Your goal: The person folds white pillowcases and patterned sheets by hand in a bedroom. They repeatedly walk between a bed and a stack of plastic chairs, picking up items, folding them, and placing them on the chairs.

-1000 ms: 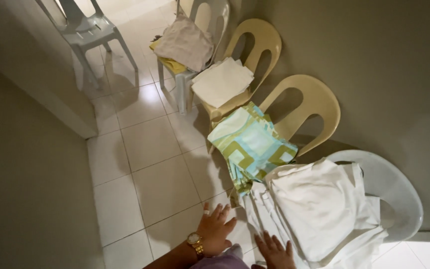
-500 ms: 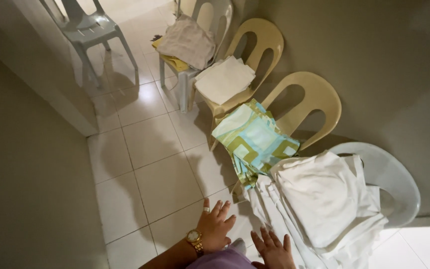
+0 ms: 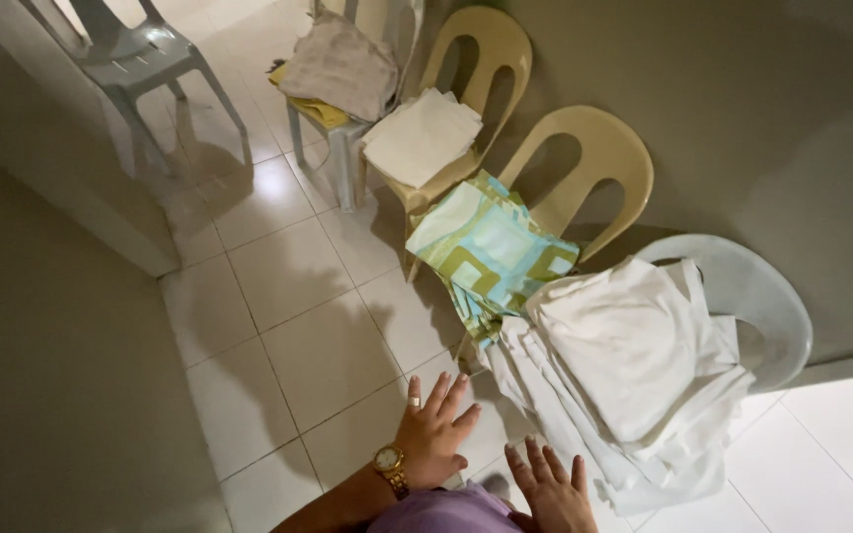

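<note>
Your single head cam looks steeply down from standing height; chair row (image 3: 584, 178) runs toward 12–1 o'clock, floor (image 3: 288, 296) mid-distance.

Counts:
- Chairs: 5. Two beige (image 3: 481, 59) (image 3: 599, 163), one translucent white (image 3: 742, 296), one white at the far end of the row (image 3: 387, 20), one grey (image 3: 135, 64) across the floor.
- Cloth piles: 4. White pile (image 3: 634, 365), green-blue patterned (image 3: 491, 252), cream folded (image 3: 422, 133), tan over yellow (image 3: 338, 69).
- Hands: 2, left (image 3: 433, 434) and right (image 3: 552, 494).
- Wristwatch (image 3: 389, 461): 1, gold.
</note>
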